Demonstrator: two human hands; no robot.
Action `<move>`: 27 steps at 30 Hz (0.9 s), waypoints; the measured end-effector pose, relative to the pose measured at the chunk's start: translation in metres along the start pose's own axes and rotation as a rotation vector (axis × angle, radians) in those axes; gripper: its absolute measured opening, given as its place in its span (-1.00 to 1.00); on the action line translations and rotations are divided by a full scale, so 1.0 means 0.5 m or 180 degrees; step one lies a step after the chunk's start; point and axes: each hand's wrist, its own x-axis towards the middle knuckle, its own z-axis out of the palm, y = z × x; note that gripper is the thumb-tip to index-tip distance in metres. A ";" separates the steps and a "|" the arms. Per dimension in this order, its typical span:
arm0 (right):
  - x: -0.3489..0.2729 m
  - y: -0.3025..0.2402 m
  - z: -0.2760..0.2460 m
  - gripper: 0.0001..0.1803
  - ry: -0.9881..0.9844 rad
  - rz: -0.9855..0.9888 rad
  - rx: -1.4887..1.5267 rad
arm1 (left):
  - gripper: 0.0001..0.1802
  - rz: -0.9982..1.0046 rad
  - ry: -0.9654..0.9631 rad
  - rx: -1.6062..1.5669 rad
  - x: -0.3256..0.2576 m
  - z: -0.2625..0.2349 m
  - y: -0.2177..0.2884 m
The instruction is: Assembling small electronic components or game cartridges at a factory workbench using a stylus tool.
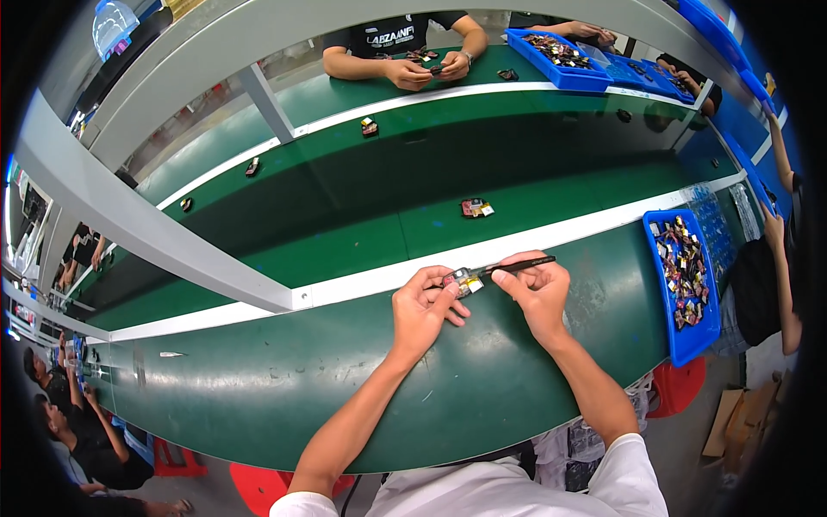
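Observation:
My left hand (419,312) is closed on a small electronic assembly (460,277) with a dark casing, red parts and a yellow-and-white piece. It holds the assembly just above the green bench. My right hand (538,293) grips a slim black pen-shaped tool (532,264) between thumb and fingers. The tool's thin tip points left and meets or nearly meets the assembly; its exact kind cannot be made out. A similar small assembly (475,208) lies on the green belt beyond my hands.
A blue tray (674,349) of similar assemblies stands at the right on my bench (258,379). A white rail and a grey post (233,277) border the belt. More assemblies (369,127) lie along it. Across sits a co-worker (405,52), near another blue tray (594,84).

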 end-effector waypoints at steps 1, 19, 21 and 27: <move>-0.001 0.006 -0.003 -0.84 -0.0012 0.0004 0.0003 | -0.73 -0.0027 0.0006 -0.0116 0.002 -0.003 -0.003; -0.006 0.006 -0.007 -0.83 -0.0791 -0.1436 -0.1429 | -0.78 -0.0027 0.0036 -0.0161 0.000 0.010 -0.006; -0.004 0.004 -0.009 -0.82 -0.0854 -0.1540 -0.1471 | -0.78 -0.0024 0.0037 -0.0160 -0.001 0.012 -0.008; -0.003 -0.003 -0.010 -0.81 -0.0996 -0.1866 -0.1672 | -0.77 -0.0046 0.0015 0.0019 -0.002 0.017 -0.011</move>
